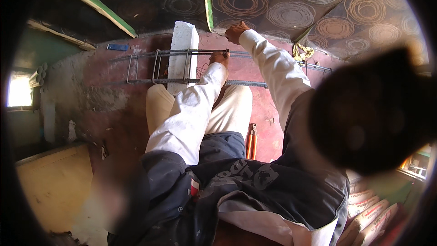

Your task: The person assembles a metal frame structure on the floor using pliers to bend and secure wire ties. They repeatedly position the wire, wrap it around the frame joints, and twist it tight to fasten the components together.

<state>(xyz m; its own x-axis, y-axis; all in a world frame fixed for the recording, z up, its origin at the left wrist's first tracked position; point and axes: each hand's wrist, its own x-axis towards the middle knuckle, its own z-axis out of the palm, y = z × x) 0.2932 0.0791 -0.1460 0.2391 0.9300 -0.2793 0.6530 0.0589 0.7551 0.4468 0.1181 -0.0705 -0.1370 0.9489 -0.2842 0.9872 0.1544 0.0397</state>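
A rebar cage [154, 81] of long dark steel bars and square stirrups lies across in front of my knees. It rests over a long white block [183, 36]. My left hand [220, 58] is closed at the far bars, to the right of the block; its fingertips are partly hidden. Thin loops of wire [201, 70] show between the bars beside it. Past the cage, near the foot of the wall, my right hand [236, 32] is held with its fingers curled. Whatever may be in those fingers is too small to make out.
Orange-handled pincers [251, 142] lie on the red floor [268, 132] beside my right thigh. Yellow strapping [302, 53] sits by the cage's right end. Further left are a small blue object [117, 47] and a tan board [54, 182]. Several sacks [371, 214] are stacked at lower right.
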